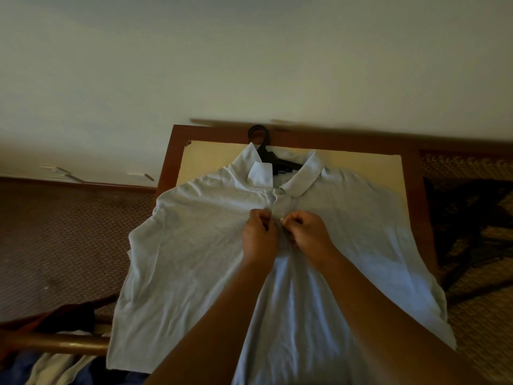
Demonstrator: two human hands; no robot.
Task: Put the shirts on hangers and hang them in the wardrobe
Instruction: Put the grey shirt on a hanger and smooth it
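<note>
A pale grey polo shirt (194,245) lies spread flat on a small wooden table (361,162), collar away from me. A black hanger (270,155) sits inside the neck, its hook (259,133) poking out over the table's far edge. My left hand (259,240) pinches the left side of the button placket. My right hand (306,234) pinches the right side of the placket, close beside the left. Both forearms lie over the shirt's lower front.
Patterned carpet (69,232) covers the floor to the left. A dark garment (472,223) lies on the floor at the right. At the bottom left a wooden chair rail (55,343) holds more clothes (55,368). A plain wall (249,65) rises behind the table.
</note>
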